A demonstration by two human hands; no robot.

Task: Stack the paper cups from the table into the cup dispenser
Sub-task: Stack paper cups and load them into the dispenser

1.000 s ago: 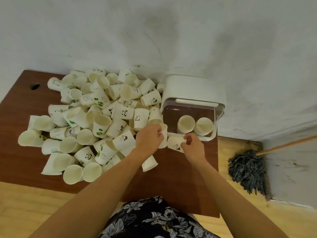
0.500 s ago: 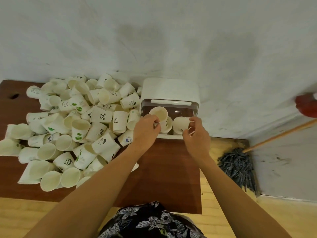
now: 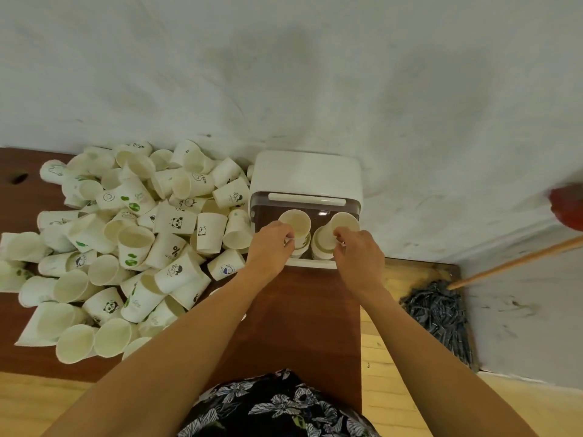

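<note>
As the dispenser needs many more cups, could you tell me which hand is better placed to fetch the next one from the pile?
Left. The left hand is beside the loose cup pile, while the right hand is on the dispenser's far side.

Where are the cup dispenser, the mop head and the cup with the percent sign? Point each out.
cup dispenser (image 3: 306,173): head view, on its white top.
mop head (image 3: 437,313): head view, on the dark strands.
cup with the percent sign (image 3: 168,250): head view, on its printed side wall.
</note>
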